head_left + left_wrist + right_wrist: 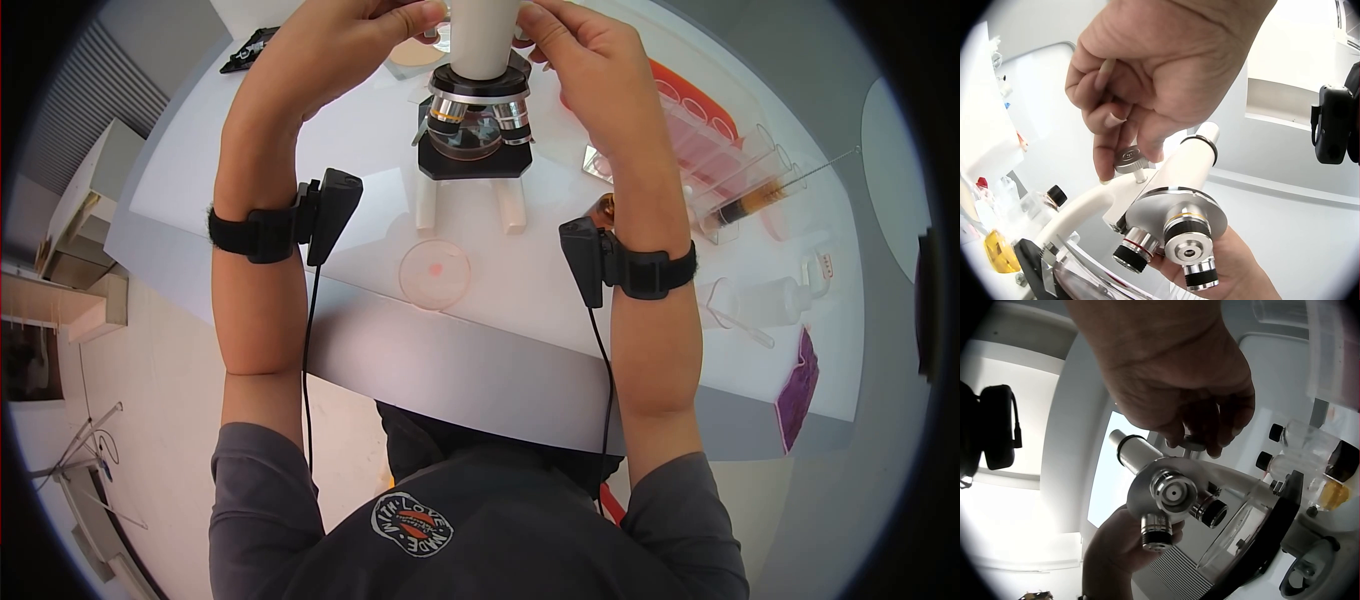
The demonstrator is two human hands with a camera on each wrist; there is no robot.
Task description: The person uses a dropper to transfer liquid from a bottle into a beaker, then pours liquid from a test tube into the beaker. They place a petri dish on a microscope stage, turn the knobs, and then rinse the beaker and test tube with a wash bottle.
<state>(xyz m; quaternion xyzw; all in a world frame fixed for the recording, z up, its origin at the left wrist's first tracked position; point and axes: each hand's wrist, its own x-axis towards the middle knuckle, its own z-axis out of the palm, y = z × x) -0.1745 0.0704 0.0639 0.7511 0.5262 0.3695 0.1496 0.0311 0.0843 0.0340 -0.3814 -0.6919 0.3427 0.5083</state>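
A white microscope point(480, 45) with several silver and black objective lenses point(1189, 240) stands in front of the person. My left hand point(340, 55) pinches the ridged focus knob point(1130, 160) on its left side between thumb and fingers. On the opposite side, my right hand point(592, 65) grips the matching focus knob point(1194, 442). Below the lenses, a clear petri dish point(465, 148) lies on the black stage point(500, 162). Another petri dish point(435, 285), with a small pink piece point(436, 269) in it, lies on the table nearer the body.
To the right stand a pinkish clear tube rack point(690, 135), a red-orange tray point(665, 80) and a slanted syringe-like tube with brown contents point(755, 200). A clear wash bottle point(775, 300) lies closer, with a purple cloth point(797, 390) at the table's right edge. A black packet point(248, 50) lies back left.
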